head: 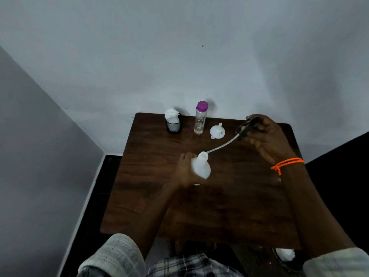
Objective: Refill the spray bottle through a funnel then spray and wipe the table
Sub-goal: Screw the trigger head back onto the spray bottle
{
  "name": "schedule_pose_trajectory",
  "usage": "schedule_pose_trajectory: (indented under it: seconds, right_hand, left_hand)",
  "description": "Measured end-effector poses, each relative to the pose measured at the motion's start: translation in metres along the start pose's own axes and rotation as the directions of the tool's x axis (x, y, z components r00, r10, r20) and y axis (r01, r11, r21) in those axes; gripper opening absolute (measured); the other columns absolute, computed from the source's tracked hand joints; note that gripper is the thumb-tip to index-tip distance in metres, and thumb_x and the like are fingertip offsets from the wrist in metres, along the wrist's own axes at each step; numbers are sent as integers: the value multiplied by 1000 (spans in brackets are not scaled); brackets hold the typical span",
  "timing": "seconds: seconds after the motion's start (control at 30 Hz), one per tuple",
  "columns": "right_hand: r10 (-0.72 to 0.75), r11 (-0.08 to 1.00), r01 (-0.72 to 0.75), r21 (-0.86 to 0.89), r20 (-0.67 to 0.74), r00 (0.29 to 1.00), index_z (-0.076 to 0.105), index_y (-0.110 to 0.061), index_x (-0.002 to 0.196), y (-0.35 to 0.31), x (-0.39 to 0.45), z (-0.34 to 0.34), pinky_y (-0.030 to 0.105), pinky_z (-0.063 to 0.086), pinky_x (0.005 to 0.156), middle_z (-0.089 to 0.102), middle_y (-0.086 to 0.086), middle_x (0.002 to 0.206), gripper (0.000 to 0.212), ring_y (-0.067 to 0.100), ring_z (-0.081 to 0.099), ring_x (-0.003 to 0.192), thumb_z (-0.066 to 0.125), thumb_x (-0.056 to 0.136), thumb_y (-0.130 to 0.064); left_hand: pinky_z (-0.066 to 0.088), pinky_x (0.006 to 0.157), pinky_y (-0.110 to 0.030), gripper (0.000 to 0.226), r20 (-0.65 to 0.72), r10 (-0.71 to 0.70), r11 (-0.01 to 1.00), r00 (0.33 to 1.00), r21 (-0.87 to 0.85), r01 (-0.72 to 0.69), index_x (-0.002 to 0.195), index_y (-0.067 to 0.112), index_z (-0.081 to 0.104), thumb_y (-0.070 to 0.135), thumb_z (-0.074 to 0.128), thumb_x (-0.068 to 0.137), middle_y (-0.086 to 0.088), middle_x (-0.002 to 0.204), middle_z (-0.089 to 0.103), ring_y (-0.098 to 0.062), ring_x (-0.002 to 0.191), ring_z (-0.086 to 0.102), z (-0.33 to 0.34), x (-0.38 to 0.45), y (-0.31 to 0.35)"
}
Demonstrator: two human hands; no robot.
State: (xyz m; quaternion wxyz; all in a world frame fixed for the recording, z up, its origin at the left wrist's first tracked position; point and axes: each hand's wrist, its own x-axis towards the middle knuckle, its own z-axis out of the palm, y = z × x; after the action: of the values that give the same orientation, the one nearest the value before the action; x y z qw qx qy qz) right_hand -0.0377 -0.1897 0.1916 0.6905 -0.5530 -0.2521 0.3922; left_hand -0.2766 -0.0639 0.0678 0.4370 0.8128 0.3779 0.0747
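One step done: spray head (244,129) is off, pinched in my right hand (265,136) fingers, dip tube (221,144) tip just clear of the neck. Left hand (184,172) fingers wrap the white spray bottle (200,166), held above mid-counter (229,196). Funnel (217,131) and purple-capped water bottle (200,118) sit untouched at the back. Filling, spraying, wiping all remain; tissues (171,114) wait in the mesh cup (174,126).

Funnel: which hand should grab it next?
Right. The right hand is nearer the funnel but must first put down the spray head; the left hand is steadying the open bottle.
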Motion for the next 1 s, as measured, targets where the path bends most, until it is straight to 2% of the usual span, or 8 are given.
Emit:
schedule_pose_trajectory:
  seconds: [0.13,0.3,0.4,0.5,0.67,0.77,0.93,1.0]
  right_hand:
    - [-91,951,95,-295,25,996,62,-3,105,5,-3,30,39,60,80,74,11,94,41,25,72,90,75,73,19]
    - [-124,903,128,-409,36,992,54,2,96,31,-5,54,38,59,79,66,33,108,43,26,68,92,85,68,12]
    - [-131,852,153,-501,80,988,49,-13,84,46,-6,65,41,48,69,60,32,90,45,20,56,77,90,67,-11]
    - [-194,779,185,-599,49,980,46,-11,80,60,-8,72,34,38,60,51,16,73,49,13,43,66,89,65,-29]
    - [-238,738,184,-650,4,971,47,-12,78,78,-15,78,49,47,60,54,18,73,55,16,46,65,87,62,-48]
    - [-264,724,186,-664,-17,964,52,-12,82,78,-18,81,48,51,64,60,13,77,52,13,52,69,91,63,-41]
    - [-310,648,224,-728,17,951,61,-22,95,77,-27,93,35,55,74,68,-7,85,45,9,66,81,94,64,-27]
    - [-323,633,218,-743,2,946,63,-26,97,79,-29,95,36,56,76,70,-9,89,44,7,67,84,92,64,-25]
  left_hand:
    - [45,83,-29,86,3,-15,1000,1000,-7,15,115,30,45,37,97,46,5,121,43,-13,109,47,2,4,9]
    - [48,85,-31,87,-5,-43,999,999,-7,43,117,29,47,40,95,45,6,120,44,-12,109,47,4,5,13]
    - [45,83,-30,88,8,-62,998,998,4,62,119,26,46,41,96,48,4,122,43,-13,111,47,6,7,12]
    - [45,82,-32,91,0,-62,998,998,12,62,124,20,45,36,97,51,1,125,42,-16,113,45,7,7,12]
    - [48,91,-37,101,-28,-38,999,999,2,38,132,15,44,33,99,49,-1,134,40,-17,120,42,5,5,18]
    - [49,97,-42,103,-29,-34,999,999,-9,34,134,16,44,32,99,48,-4,138,40,-19,123,42,3,3,19]
    - [40,91,-20,102,31,-106,994,994,12,106,124,29,54,71,81,35,7,130,49,-10,120,49,26,16,5]
    - [44,88,-20,98,33,-103,995,994,13,103,119,33,56,70,83,32,9,127,49,-6,115,48,29,16,4]
